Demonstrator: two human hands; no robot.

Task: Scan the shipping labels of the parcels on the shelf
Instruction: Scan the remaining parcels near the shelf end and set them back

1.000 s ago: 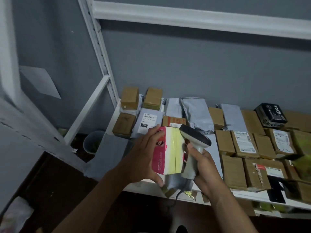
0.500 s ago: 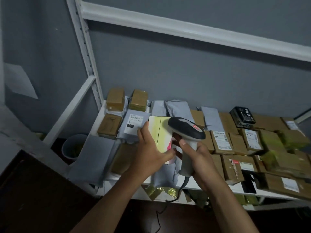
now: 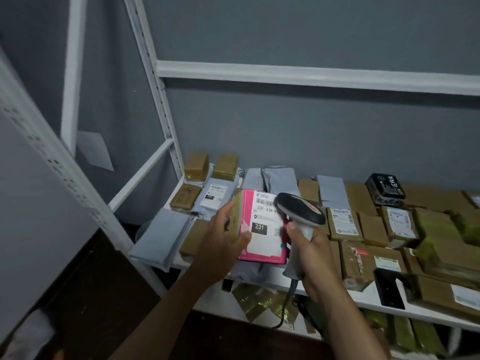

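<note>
Your left hand (image 3: 223,237) grips the pink box (image 3: 262,229) by its left edge, thumb across the front, holding it tilted over the shelf (image 3: 259,281) with its white label (image 3: 265,219) facing you (it reads 231). Your right hand (image 3: 311,255) wraps the scanner (image 3: 298,214) handle, head just beside the label's barcode. Brown parcels (image 3: 374,229) crowd the shelf to the right.

We see a glossy plastic scanner (image 3: 301,213), a smooth pink box (image 3: 262,229) with paper label (image 3: 265,216), matt brown cardboard parcels (image 3: 374,229), and a white painted metal shelf (image 3: 259,280).
</note>
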